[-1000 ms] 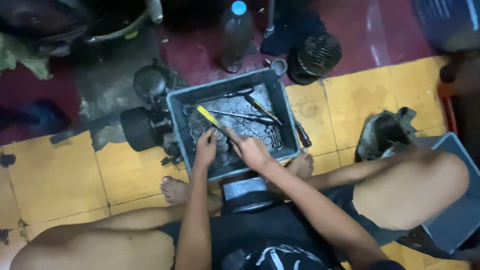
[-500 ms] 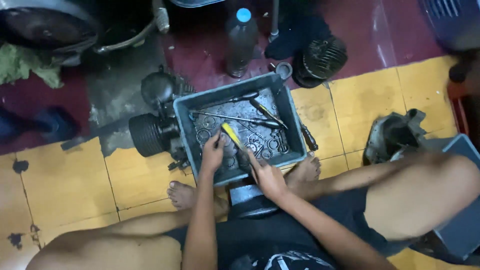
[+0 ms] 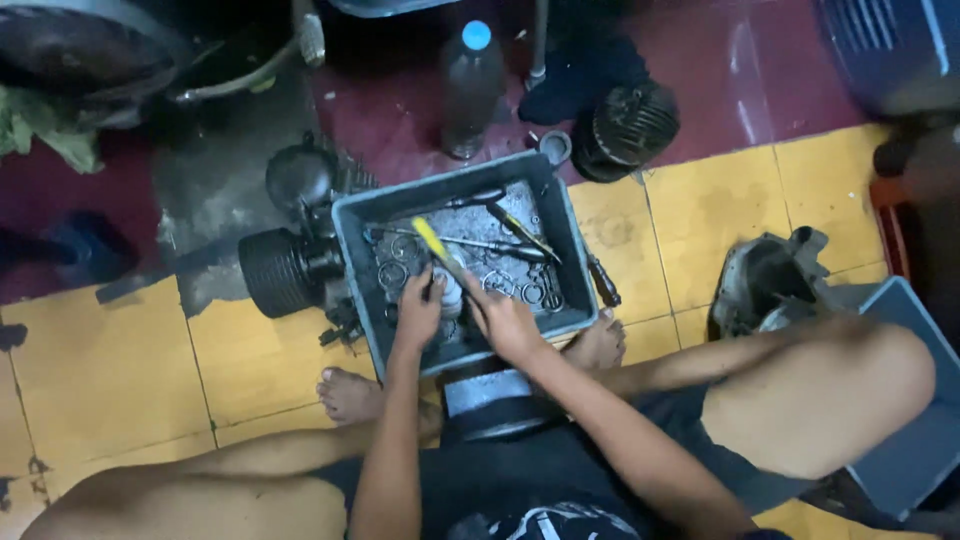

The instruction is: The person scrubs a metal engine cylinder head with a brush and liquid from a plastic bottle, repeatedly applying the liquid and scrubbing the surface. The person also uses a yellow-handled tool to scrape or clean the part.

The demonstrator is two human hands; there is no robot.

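A grey plastic tray (image 3: 352, 262) sits on the floor between my bare feet, holding several screwdrivers, metal rings and small parts. My left hand (image 3: 418, 312) is inside the tray, closed around a small pale metal part (image 3: 451, 294). My right hand (image 3: 505, 322) is beside it, holding a yellow-handled tool (image 3: 432, 240) that slants up and left over that part. A yellow-and-black screwdriver (image 3: 522, 232) lies farther back in the tray.
A dark finned engine assembly (image 3: 285, 265) lies left of the tray. A clear bottle with a blue cap (image 3: 471, 90) and a finned cylinder (image 3: 625, 128) stand behind it. An engine cover (image 3: 765, 280) and another grey bin (image 3: 925, 440) are on the right.
Both hands have drawn closer together over the near part of the tray. The yellow-handled tool has shifted slightly toward me, along with the view.
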